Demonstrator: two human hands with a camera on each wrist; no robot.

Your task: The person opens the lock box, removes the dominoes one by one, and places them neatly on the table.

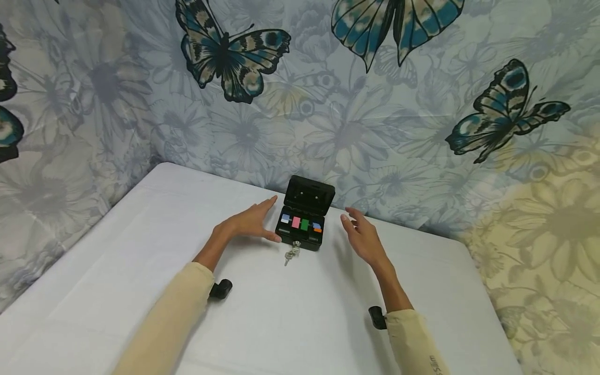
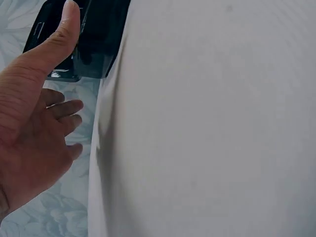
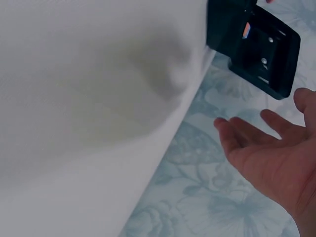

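Observation:
A small black cash box (image 1: 300, 241) stands near the table's far edge, its lid (image 1: 309, 195) raised and leaning back. In its compartments lie a pink piece (image 1: 296, 222), a green piece (image 1: 304, 224), and blue, white and orange pieces. A bunch of keys (image 1: 291, 253) hangs at the front lock and rests on the cloth. My left hand (image 1: 250, 220) is spread at the box's left side, thumb tip right by its front corner. To the right of the box, my right hand (image 1: 363, 237) hovers apart from it with fingers loosely extended, holding nothing.
A white cloth covers the table (image 1: 281, 323). Directly behind its far edge hangs a floral backdrop (image 1: 356, 135) with large butterflies. Small black cameras (image 1: 220, 289) sit at both wrists, beside the cream sleeves (image 1: 169, 317).

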